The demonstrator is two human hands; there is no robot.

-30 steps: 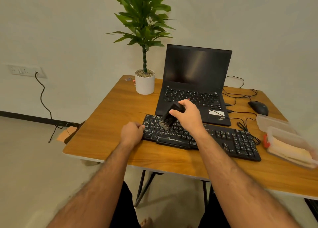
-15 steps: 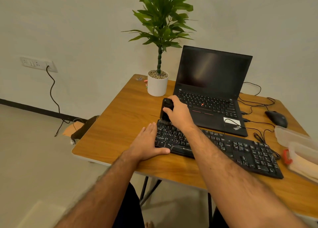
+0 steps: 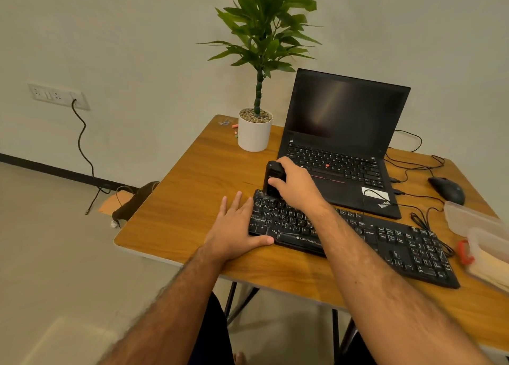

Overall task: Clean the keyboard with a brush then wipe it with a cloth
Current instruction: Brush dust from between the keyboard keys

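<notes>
A black keyboard (image 3: pixel 385 238) lies across the wooden table (image 3: pixel 192 194) in front of a laptop. My right hand (image 3: pixel 297 184) grips a black brush (image 3: pixel 273 176), held upright at the keyboard's far left corner with its bristles down on the keys. My left hand (image 3: pixel 237 231) lies flat on the table against the keyboard's left end, fingers straight, thumb along the front edge. No cloth is clearly visible.
An open black laptop (image 3: pixel 341 133) stands behind the keyboard. A potted plant (image 3: pixel 254 130) is at the back left. A mouse (image 3: pixel 447 190) with cables sits at the right. Clear plastic containers (image 3: pixel 479 235) lie at the right edge.
The brush went from tilted over the middle-left keys to upright at the far left corner. My left hand opened from a fist to flat fingers beside the keyboard. The view shifted left.
</notes>
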